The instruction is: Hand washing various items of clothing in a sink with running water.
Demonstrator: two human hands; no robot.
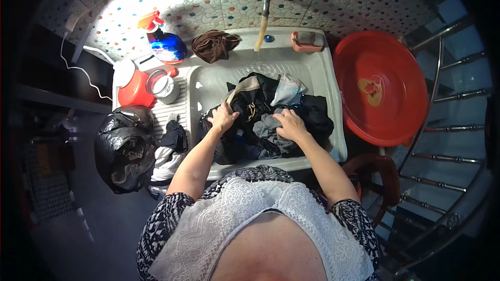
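A heap of wet-looking dark clothes point(307, 125) fills the lower part of a white sink point(336, 99). My left hand point(224, 118) rests on the heap's left side, fingers spread over black cloth beside a beige strip point(244, 87). On the right, my right hand point(290, 125) has its fingers closed on a grey cloth point(267, 126); some fingertips are hidden in the folds. A white patterned cloth point(287, 91) lies at the heap's top. Above the basin hangs a tap point(265, 8) with a yellowish hose on its spout.
A large red basin point(359, 104) stands right of the sink, near a metal railing point(453, 157). Along the ledge are a blue spray bottle point(167, 47), brown cloth point(214, 46) and pink soap dish point(307, 47). A black plastic bag point(112, 140) and more clothes point(169, 161) sit left.
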